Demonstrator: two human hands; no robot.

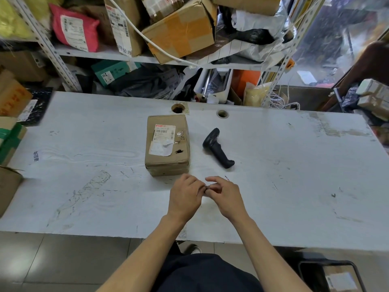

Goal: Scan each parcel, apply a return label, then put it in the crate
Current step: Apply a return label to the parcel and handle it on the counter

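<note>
- My left hand (185,196) and right hand (226,194) meet fingertip to fingertip, curled around something tiny I can't identify.
- The parcel (167,144) sits on the table (294,165), just beyond them, scanner (217,147) beside it.

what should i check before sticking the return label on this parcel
1. Parcel on the table, top face up: ok.
2. Parcel free of both hands: ok, left hand and right hand are in front of it, not touching it.
3. Scanner set down clear of the parcel: ok, it lies to the right, apart.
4. Label ready between the fingers: cannot tell, the fingertips meet on something too small to make out.
5. Room on top beside the old label: ok, bare cardboard to its right, though there is a small hole there.
6. Parcel already scanned: cannot tell.
</note>
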